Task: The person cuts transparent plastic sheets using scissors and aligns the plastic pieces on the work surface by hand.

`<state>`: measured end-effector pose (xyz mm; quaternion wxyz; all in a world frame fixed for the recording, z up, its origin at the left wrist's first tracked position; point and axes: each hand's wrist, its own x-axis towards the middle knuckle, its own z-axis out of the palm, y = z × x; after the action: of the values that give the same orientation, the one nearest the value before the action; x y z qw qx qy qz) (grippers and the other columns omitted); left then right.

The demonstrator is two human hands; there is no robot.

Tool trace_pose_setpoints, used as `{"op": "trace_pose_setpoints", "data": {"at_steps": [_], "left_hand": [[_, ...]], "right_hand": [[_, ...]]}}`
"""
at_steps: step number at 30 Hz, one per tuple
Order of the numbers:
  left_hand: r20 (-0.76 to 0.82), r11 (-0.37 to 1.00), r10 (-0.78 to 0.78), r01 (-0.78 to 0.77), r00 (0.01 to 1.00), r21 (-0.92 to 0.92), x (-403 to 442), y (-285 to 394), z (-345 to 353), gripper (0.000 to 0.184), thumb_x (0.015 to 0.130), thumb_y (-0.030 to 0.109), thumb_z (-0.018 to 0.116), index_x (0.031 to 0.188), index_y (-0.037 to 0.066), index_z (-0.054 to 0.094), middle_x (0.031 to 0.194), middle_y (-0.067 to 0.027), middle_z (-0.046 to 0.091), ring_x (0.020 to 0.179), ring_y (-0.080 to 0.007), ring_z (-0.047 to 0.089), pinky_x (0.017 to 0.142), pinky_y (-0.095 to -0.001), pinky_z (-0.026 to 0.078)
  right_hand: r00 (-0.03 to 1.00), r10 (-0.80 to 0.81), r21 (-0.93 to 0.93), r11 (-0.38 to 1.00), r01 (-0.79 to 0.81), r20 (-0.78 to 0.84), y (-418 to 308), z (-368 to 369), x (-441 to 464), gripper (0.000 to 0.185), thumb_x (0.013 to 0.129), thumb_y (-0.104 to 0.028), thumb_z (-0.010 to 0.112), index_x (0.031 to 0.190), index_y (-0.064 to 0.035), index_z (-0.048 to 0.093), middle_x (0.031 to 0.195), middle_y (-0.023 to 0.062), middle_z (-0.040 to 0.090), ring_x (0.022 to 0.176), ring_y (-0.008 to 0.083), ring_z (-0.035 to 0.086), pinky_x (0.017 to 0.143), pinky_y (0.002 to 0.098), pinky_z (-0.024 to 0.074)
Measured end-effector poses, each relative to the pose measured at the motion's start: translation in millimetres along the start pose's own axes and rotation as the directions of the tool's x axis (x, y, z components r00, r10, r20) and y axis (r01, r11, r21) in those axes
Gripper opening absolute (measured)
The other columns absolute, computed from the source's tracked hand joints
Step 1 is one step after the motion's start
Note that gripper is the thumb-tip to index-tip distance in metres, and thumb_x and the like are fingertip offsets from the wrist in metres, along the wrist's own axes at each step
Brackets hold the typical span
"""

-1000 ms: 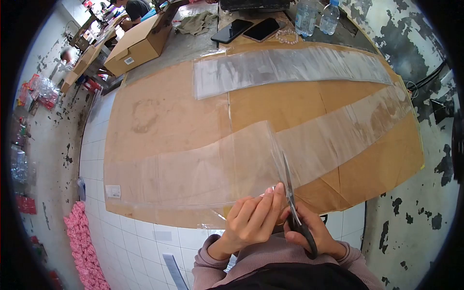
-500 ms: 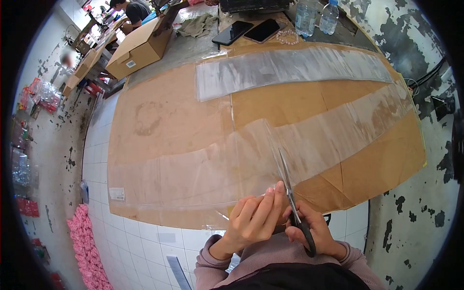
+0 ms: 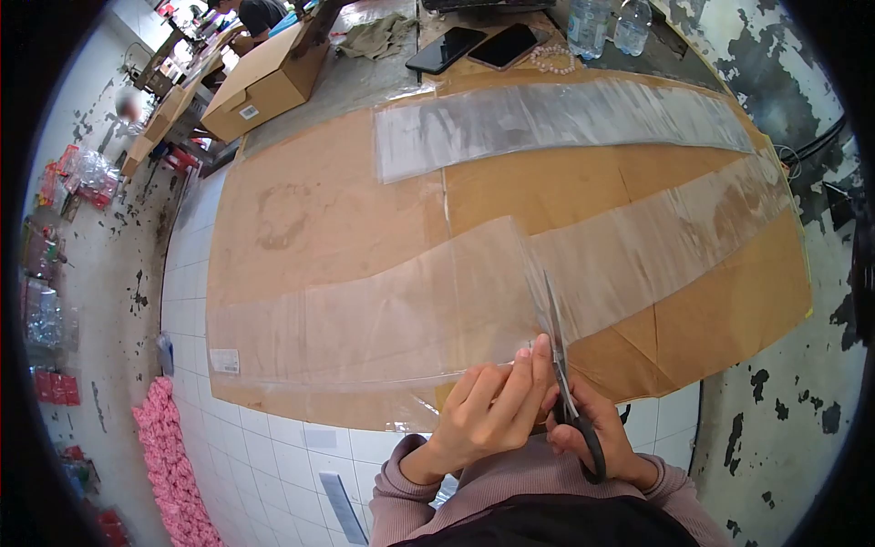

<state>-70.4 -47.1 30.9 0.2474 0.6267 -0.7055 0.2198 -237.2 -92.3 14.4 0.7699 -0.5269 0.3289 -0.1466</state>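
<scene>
My right hand [image 3: 597, 428] is wrapped round the handles of a pair of scissors [image 3: 560, 365] with dark handles, blades pointing away from me. Beside the blades, my left hand [image 3: 488, 406] has its fingertips pressed together on the near corner of a clear plastic sheet [image 3: 410, 301]. Along the right edge of that sheet lie the scissor blades; I cannot make out whether they are apart. Continuing to the right is another clear plastic length [image 3: 656, 242]. Farther back rests a cloudy strip of stacked plastic [image 3: 547, 118].
Brown cardboard [image 3: 319, 201] covers the table. At the back are two phones [image 3: 444, 50], a bead string [image 3: 551, 60], two plastic bottles [image 3: 588, 27], a cloth [image 3: 375, 36] and a cardboard box [image 3: 264, 87]. Another person [image 3: 260, 16] sits at the far left.
Both hands, the scissors and the sheet's right edge have shifted slightly right. The sheet's far edge looks more spread out. The whole view has moved a little.
</scene>
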Motion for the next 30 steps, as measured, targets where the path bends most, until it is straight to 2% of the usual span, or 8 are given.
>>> {"op": "trace_pose_setpoints", "data": {"at_steps": [9, 20, 23, 26, 28, 30], "left_hand": [[-0.020, 1.000, 0.011, -0.011, 1.000, -0.022, -2, -5, 4, 0.039, 0.061, -0.001, 0.065, 0.100, 0.002, 0.068, 0.081, -0.0020, 0.056, 0.056, -0.0105, 0.045, 0.049, -0.0210, 0.039], [-0.007, 0.996, 0.046, -0.047, 0.999, -0.077, -3, -15, 8, 0.034, 0.065, 0.004, 0.070, 0.099, -0.001, 0.066, 0.079, -0.0024, 0.056, 0.055, -0.0111, 0.044, 0.048, -0.0221, 0.037], [0.141, 0.929, 0.021, 0.033, 0.990, -0.369, 8, -27, -3, 0.038, 0.069, 0.011, 0.072, 0.105, 0.000, 0.064, 0.082, -0.0055, 0.058, 0.060, -0.0161, 0.051, 0.052, -0.0266, 0.041], [0.136, 0.865, -0.008, 0.075, 0.991, -0.496, 29, -58, -7, 0.047, 0.077, 0.023, 0.067, 0.113, -0.003, 0.055, 0.088, -0.0120, 0.053, 0.076, -0.0233, 0.053, 0.061, -0.0289, 0.046], [0.040, 0.939, -0.109, 0.116, 0.993, -0.323, 52, -82, -1, 0.045, 0.077, 0.025, 0.068, 0.111, -0.002, 0.054, 0.092, -0.0161, 0.052, 0.081, -0.0276, 0.053, 0.064, -0.0326, 0.047], [0.195, 0.853, -0.172, 0.245, 0.966, -0.461, 64, -106, 11, 0.035, 0.079, 0.024, 0.068, 0.101, -0.001, 0.057, 0.085, -0.0127, 0.054, 0.074, -0.0213, 0.054, 0.059, -0.0301, 0.045]], "right_hand": [[0.999, 0.031, 0.018, 0.999, -0.031, -0.021, -3, 4, 1, 0.026, 0.083, -0.019, 0.066, 0.095, -0.0040, 0.049, 0.060, -0.0022, 0.050, 0.050, 0.0028, 0.045, 0.047, 0.0183, 0.0348], [0.995, 0.072, 0.018, 0.997, -0.071, -0.069, -4, 5, 4, 0.025, 0.081, -0.016, 0.068, 0.094, -0.0030, 0.050, 0.055, -0.0022, 0.049, 0.044, 0.0030, 0.044, 0.040, 0.0182, 0.0322], [0.993, 0.092, 0.064, 0.994, -0.088, -0.071, -6, 6, 6, 0.025, 0.081, -0.015, 0.068, 0.094, -0.0029, 0.051, 0.055, -0.0021, 0.049, 0.043, 0.0032, 0.044, 0.040, 0.0182, 0.0321], [0.995, 0.080, 0.077, 0.994, -0.075, -0.064, -4, 5, 7, 0.026, 0.081, -0.014, 0.069, 0.095, -0.0028, 0.051, 0.055, -0.0019, 0.049, 0.043, 0.0034, 0.044, 0.039, 0.0179, 0.0322], [0.995, 0.079, 0.096, 0.993, -0.073, -0.060, -3, 7, 7, 0.026, 0.080, -0.014, 0.069, 0.095, -0.0025, 0.051, 0.056, -0.0017, 0.049, 0.043, 0.0034, 0.044, 0.040, 0.0178, 0.0325], [0.994, 0.088, 0.139, 0.987, -0.079, -0.060, -6, 9, 8, 0.027, 0.080, -0.013, 0.070, 0.095, -0.0021, 0.051, 0.056, -0.0014, 0.050, 0.043, 0.0034, 0.044, 0.040, 0.0179, 0.0327]]}}
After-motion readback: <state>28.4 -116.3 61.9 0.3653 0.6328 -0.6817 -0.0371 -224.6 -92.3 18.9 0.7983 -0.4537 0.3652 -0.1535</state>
